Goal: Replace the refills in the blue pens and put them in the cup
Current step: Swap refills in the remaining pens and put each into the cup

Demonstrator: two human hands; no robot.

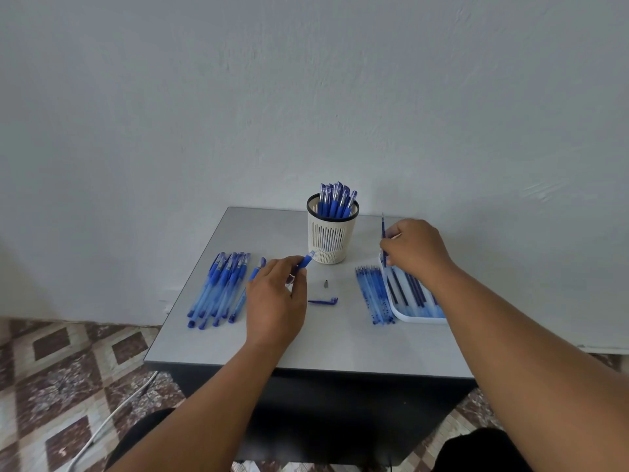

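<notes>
Pen barrel (305,261) gripped by the left hand (275,301): translucent blue plastic, smooth.
Cup (329,233) just beyond that hand: cream plastic, matt, slotted and perforated wall, dark rim.
Pens (218,287) left of it: clear-blue plastic barrels, glossy caps.
Tray (413,316) under the right hand (417,248): white plastic, smooth.
Refill (383,240) pinched by the right hand: thin dark-blue plastic tube.
Table (340,342) beneath both: grey, smooth, faint sheen.
Wall (306,97): painted, matt, slightly rough.

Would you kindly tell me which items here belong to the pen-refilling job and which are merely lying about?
Job: pen barrel in left hand; refill in right hand; cup; waiting pens; tray; refills beside tray; pen cap; metal tip.

About: white cable on floor.
</notes>
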